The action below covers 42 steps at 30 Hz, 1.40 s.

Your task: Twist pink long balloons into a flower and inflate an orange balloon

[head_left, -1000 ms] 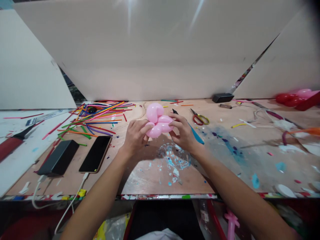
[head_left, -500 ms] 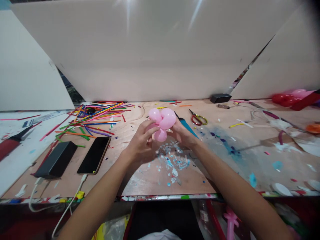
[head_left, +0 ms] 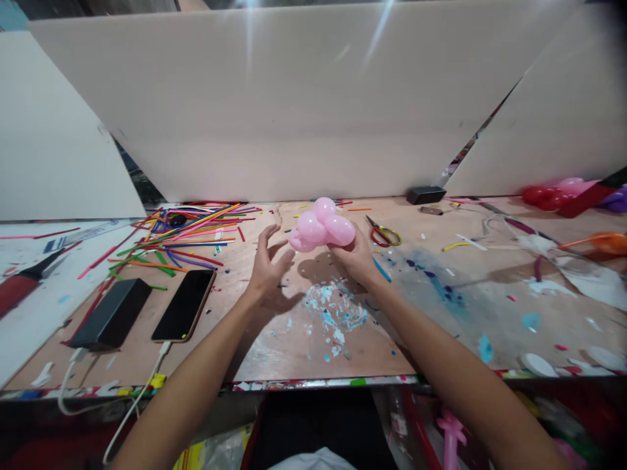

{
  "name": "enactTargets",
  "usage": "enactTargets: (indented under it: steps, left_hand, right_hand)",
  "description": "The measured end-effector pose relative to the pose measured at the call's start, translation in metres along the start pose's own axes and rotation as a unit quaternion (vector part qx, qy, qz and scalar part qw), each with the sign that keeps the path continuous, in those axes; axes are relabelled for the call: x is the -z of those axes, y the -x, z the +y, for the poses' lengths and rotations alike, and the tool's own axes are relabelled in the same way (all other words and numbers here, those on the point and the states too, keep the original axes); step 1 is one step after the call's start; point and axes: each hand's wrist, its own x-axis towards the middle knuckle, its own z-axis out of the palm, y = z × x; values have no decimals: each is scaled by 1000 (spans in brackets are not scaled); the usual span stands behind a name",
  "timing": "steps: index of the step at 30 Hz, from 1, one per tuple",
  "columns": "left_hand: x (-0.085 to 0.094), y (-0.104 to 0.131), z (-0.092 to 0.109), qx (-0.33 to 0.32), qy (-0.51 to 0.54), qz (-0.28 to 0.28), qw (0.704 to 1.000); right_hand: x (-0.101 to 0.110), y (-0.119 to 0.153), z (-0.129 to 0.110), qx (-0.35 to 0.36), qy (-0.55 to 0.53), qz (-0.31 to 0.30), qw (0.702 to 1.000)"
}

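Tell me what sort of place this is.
Probably a balloon-twisting workbench: the right hand holds a pink balloon shape, uninflated-looking balloons in many colours lie heaped at the left, and scissors rest on the paint-spotted table.

On our surface, the phone lies left, the strips behind it, the scissors right, the balloons farther right.

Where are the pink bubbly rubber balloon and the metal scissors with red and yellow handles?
Pink bubbly balloon [head_left: 312, 228]: head view, on a middle bubble.
Metal scissors [head_left: 377, 227]: head view, where blades meet handles.
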Motion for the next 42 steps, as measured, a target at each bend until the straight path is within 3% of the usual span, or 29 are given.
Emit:
enactTargets:
  steps: [2, 4, 6, 9, 11, 13, 15, 17, 20, 24, 29, 34, 42]
  left_hand:
    - [1, -3, -3, 131, 128, -51, 982]
    - [1, -6, -5, 164, 170, -97, 967]
    - [0, -7, -8, 115, 116, -90, 982]
    - [0, -6, -14, 14, -43, -8, 999]
    - [1, -4, -18, -66, -157, 22, 985]
    - [2, -4, -22, -158, -248, 10, 956]
    - [2, -3, -23, -229, -290, -14, 929]
    - [0, -3, -21, -254, -284, -1, 925]
    - [-5, -2, -14, -195, -231, 56, 952]
    - [-7, 2, -1, -67, -189, 32, 979]
    - [-6, 3, 10, -2, -166, 37, 985]
    - [-4, -4, 8, 58, -70, 41, 995]
    - [1, -13, 1, 167, 59, -17, 984]
  right_hand:
    - [0, 2, 4, 62, 44, -39, 996]
    - [-1, 6, 6, 130, 110, -95, 981]
    - [-3, 9, 4, 179, 172, -122, 961]
    - [-5, 13, -3, 192, 226, -110, 949]
    - [-8, 15, -7, 159, 223, -109, 956]
    - [-13, 16, -8, 96, 184, -101, 973]
    - [-17, 17, -4, 34, 144, -61, 987]
    - [-21, 17, 2, -1, 114, -15, 993]
    - [-25, 19, 6, -26, 73, 10, 997]
    - [-28, 24, -2, -25, 84, -12, 996]
    - [-27, 25, -8, -38, 93, -45, 994]
    - [-22, 19, -2, -36, 85, -72, 993]
    - [-6, 9, -11, -73, 9, -133, 988]
